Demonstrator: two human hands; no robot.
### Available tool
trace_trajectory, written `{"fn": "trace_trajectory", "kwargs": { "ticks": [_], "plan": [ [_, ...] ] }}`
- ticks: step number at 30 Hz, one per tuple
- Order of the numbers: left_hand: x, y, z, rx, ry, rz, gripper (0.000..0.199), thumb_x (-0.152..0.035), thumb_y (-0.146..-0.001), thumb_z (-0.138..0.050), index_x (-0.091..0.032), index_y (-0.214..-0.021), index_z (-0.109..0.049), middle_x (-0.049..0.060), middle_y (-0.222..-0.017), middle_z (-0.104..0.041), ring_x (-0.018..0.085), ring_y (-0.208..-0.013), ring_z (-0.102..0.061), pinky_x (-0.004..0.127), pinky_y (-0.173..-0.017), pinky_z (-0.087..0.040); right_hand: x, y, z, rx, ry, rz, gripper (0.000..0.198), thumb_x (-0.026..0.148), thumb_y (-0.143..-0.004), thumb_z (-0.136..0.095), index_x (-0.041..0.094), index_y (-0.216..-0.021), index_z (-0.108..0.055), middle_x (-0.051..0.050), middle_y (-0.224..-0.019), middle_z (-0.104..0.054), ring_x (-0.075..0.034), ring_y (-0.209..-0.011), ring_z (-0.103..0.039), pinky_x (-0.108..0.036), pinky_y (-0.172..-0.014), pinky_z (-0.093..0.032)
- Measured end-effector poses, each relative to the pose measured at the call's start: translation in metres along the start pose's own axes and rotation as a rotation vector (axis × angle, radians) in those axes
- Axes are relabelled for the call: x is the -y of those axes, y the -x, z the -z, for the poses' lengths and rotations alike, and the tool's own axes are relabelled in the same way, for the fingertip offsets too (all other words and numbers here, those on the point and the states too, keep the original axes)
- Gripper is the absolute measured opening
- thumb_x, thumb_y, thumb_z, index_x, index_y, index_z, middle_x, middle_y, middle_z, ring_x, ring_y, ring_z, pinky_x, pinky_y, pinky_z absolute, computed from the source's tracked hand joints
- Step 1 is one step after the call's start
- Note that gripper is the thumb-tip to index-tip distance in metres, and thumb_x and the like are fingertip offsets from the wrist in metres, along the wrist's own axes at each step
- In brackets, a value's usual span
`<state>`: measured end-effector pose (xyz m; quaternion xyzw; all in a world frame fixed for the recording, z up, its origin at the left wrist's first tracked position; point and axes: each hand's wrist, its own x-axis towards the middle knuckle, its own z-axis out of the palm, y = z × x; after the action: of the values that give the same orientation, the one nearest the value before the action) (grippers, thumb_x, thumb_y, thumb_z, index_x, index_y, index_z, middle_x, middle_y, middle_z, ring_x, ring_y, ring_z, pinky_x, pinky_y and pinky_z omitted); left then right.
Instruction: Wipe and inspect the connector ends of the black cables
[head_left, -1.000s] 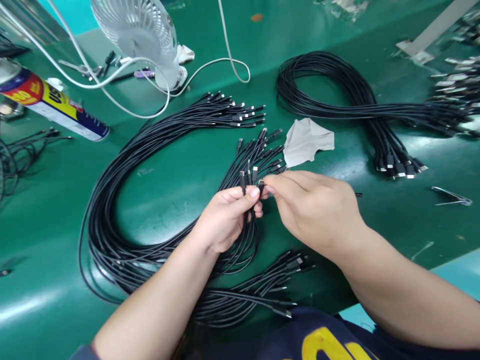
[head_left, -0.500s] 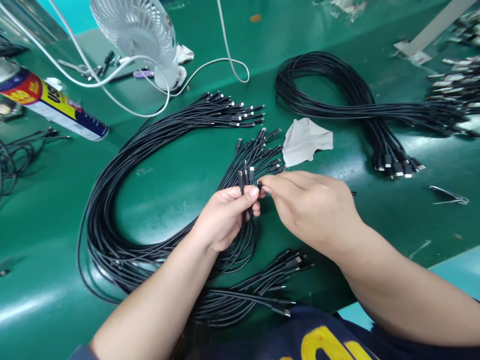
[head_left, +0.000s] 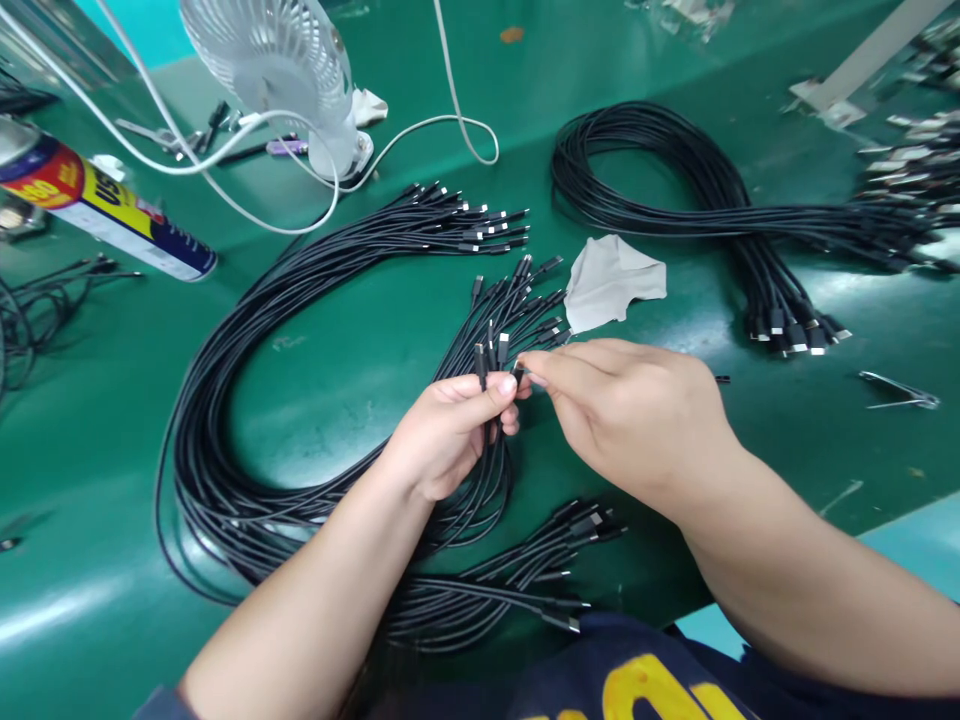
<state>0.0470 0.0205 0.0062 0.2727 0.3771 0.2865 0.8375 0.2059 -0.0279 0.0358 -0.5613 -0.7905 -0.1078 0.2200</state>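
The left hand (head_left: 454, 425) is holding a few black USB plugs (head_left: 481, 368), metal ends pointing up, above the green bench (head_left: 300, 370); its grip is closing firmly round their cables, the thumb lying across the front; the right hand (head_left: 637, 410) is meeting it from the right, its grip pinching a single USB plug (head_left: 517, 372) between thumb and forefinger, just beside the left thumb; the fingers are partly hiding that plug. The large black cable bundle (head_left: 191, 420) is curving in a C on the bench behind and left of the left hand, and partly passing under the left forearm; its upper plug ends are pointing right; a grey cloth (head_left: 615, 285) is lying beyond the right hand; a second black cable coil (head_left: 701, 165) is resting farther off, at the upper right; a white fan (head_left: 270, 75) and an aerosol can (head_left: 112, 205) are occupying the upper left; a small metal tool (head_left: 919, 398) is lying right of the right hand.
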Motion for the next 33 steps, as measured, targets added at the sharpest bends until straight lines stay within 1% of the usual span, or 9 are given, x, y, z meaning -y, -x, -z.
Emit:
{"fn": "trace_trajectory", "kwargs": {
  "ticks": [5,9,14,26,33],
  "plan": [
    [0.0000,-0.0002,0.0001,-0.003,0.001,-0.001,0.028,-0.030,-0.058,-0.089,-0.010,-0.073,-0.075,0.002,-0.071,-0.065,0.005,-0.055,-0.052,0.020,-0.054,-0.044,-0.0016,0.0008,0.0006,0.012,-0.007,-0.004,0.027,0.010,-0.090,-0.049,0.014,-0.093,-0.076,-0.004,-0.080,-0.076,-0.018,-0.063,-0.068,-0.030,-0.053,-0.043],
    [-0.0002,-0.0003,0.0002,-0.005,0.008,0.003,0.026,-0.028,-0.059,-0.088,-0.010,-0.073,-0.075,0.003,-0.075,-0.067,0.005,-0.056,-0.052,0.020,-0.055,-0.044,-0.0024,0.0012,0.0004,0.031,-0.008,-0.010,0.027,0.010,-0.090,-0.050,0.015,-0.098,-0.076,-0.004,-0.084,-0.077,-0.019,-0.067,-0.070,-0.031,-0.054,-0.044],
    [0.0001,-0.0005,0.0009,0.002,0.013,0.005,0.025,-0.027,-0.060,-0.088,-0.010,-0.074,-0.075,0.003,-0.076,-0.066,0.005,-0.057,-0.051,0.021,-0.056,-0.044,-0.0029,0.0013,0.0013,0.041,-0.014,0.000,0.029,0.009,-0.090,-0.049,0.015,-0.100,-0.076,-0.004,-0.088,-0.077,-0.019,-0.067,-0.070,-0.031,-0.055,-0.045],
    [-0.0016,0.0005,0.0003,0.016,0.033,0.024,0.026,-0.026,-0.063,-0.087,-0.009,-0.077,-0.075,0.003,-0.077,-0.065,0.005,-0.058,-0.052,0.019,-0.057,-0.046,-0.0037,0.0017,0.0024,0.052,0.019,0.014,0.032,0.009,-0.089,-0.049,0.017,-0.106,-0.075,-0.003,-0.088,-0.077,-0.020,-0.067,-0.070,-0.032,-0.055,-0.045],
    [-0.0026,0.0016,-0.0005,0.018,0.044,0.028,0.026,-0.026,-0.064,-0.086,-0.008,-0.078,-0.074,0.003,-0.078,-0.064,0.005,-0.058,-0.052,0.019,-0.057,-0.046,-0.0033,0.0000,0.0013,0.026,0.006,-0.019,0.029,0.010,-0.090,-0.049,0.015,-0.101,-0.075,-0.005,-0.087,-0.077,-0.018,-0.065,-0.070,-0.030,-0.054,-0.044]
  ]
}}
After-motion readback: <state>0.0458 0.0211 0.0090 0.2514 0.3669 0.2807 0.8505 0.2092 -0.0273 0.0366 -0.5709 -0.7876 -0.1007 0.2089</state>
